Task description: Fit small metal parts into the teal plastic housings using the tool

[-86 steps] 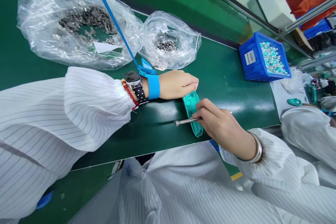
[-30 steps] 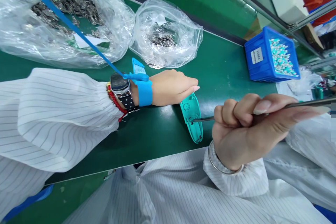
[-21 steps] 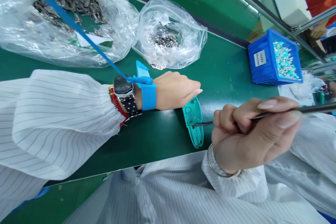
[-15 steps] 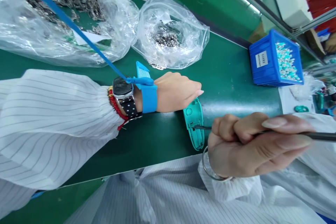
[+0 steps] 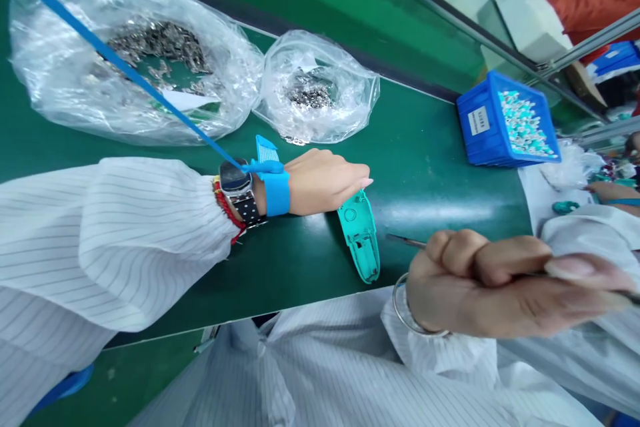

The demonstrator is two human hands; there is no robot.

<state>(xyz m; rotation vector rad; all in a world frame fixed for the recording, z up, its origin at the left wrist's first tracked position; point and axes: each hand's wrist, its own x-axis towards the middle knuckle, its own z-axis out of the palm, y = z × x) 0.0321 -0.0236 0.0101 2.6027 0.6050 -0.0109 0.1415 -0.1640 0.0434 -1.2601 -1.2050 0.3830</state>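
My left hand (image 5: 325, 181) is closed on the upper end of a teal plastic shell (image 5: 363, 240) at the middle of the bench. The shell's hollow side faces up, showing a round ring and a long slot; its top end is hidden under my fingers. My right hand (image 5: 500, 283) is wrapped around a thin dark pointed tool (image 5: 407, 241), whose exact kind I cannot make out. Its tip sticks out to the left, just right of the shell and apart from it.
Two clear plastic bags (image 5: 225, 107) of small metal parts lie along the back of the green bench (image 5: 425, 193). A blue bin (image 5: 480, 140) of small teal-and-white parts stands back right. A blue strap (image 5: 125, 70) runs from my left wrist. At far right shows another person's arm (image 5: 613, 192).
The tool's tip has come out of the shell and moved right with my right hand. My left hand keeps hold of the shell, which is tilted slightly more. The camera view has shifted.
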